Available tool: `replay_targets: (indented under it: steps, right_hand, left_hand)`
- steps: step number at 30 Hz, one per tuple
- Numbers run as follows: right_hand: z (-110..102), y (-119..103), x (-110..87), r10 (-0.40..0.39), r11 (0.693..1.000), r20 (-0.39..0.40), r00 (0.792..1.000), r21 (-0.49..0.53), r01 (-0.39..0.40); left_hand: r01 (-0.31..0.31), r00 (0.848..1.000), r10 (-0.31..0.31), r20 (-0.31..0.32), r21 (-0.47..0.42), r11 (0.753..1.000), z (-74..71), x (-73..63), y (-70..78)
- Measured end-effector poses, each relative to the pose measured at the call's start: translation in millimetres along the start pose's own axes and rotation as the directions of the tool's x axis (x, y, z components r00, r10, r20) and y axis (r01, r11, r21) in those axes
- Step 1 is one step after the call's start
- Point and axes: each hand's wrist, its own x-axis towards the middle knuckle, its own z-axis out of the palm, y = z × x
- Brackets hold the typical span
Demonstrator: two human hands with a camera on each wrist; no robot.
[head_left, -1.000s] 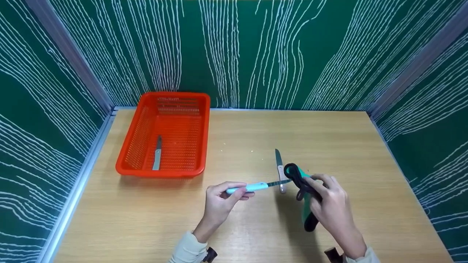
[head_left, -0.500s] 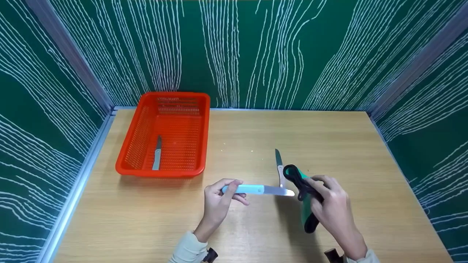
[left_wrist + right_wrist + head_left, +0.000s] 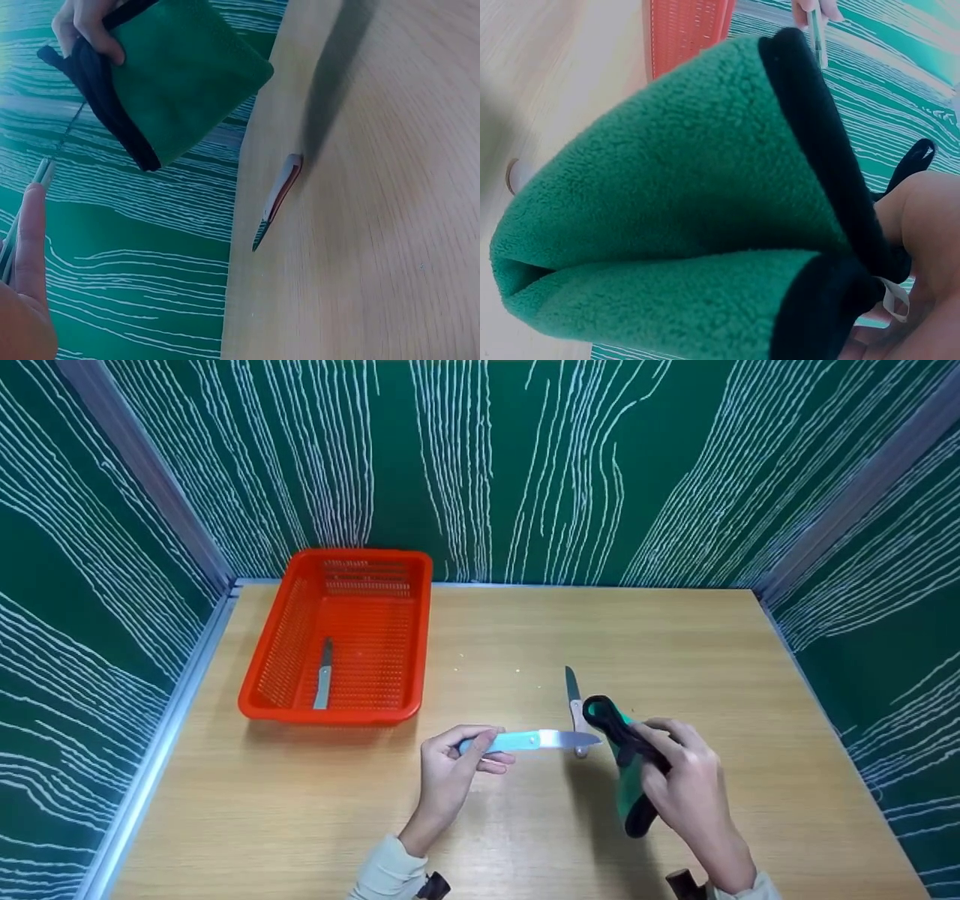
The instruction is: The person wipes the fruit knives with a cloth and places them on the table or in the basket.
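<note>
My left hand (image 3: pixel 450 772) grips the light blue handle of a small knife (image 3: pixel 517 741) above the table, its blade pointing right with the tip close to the cloth. My right hand (image 3: pixel 686 780) holds a folded green cloth (image 3: pixel 667 165) with black edging; in the right wrist view it fills the middle, fuzzy and doubled over. A second knife (image 3: pixel 574 709) with a pale handle lies on the table behind the held blade, and it shows in the left wrist view too. Another grey-handled knife (image 3: pixel 323 682) lies inside the red basket.
The red plastic basket (image 3: pixel 409 705) stands at the back left of the wooden table (image 3: pixel 510 840). Green panels with white wavy lines (image 3: pixel 517 472) enclose the table at the back and sides. A few tiny crumbs dot the tabletop.
My left hand has turned the light blue knife, so the flat of its blade now shows where its thin edge showed before. The right hand and cloth have barely shifted.
</note>
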Motion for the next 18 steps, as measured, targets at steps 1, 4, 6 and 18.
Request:
replay_targets:
  steps: [1, 4, 6, 18]
  right_hand:
    - [0.2, 0.0, -0.1, -0.002, 1.0, -0.005, 1.0, -0.001, 0.002]
    - [0.3, 0.5, -0.4, 0.001, 1.0, -0.01, 1.0, -0.002, -0.001]
    - [0.2, 0.6, -0.6, 0.005, 1.0, -0.009, 1.0, -0.002, -0.005]
    - [-4.1, -0.6, 5.5, 0.062, 0.998, -0.051, 0.997, 0.016, -0.062]
  left_hand:
    - [-0.004, 1.0, 0.004, 0.0, 0.005, 1.0, 0.1, -0.2, 0.2]
    - [-0.007, 1.0, 0.007, -0.008, 0.021, 1.0, 0.3, -0.9, 0.5]
    - [-0.001, 1.0, 0.001, -0.014, 0.023, 1.0, 0.7, -1.0, 0.9]
    - [0.058, 0.998, -0.058, -0.014, -0.014, 0.998, -0.6, -0.5, -1.9]
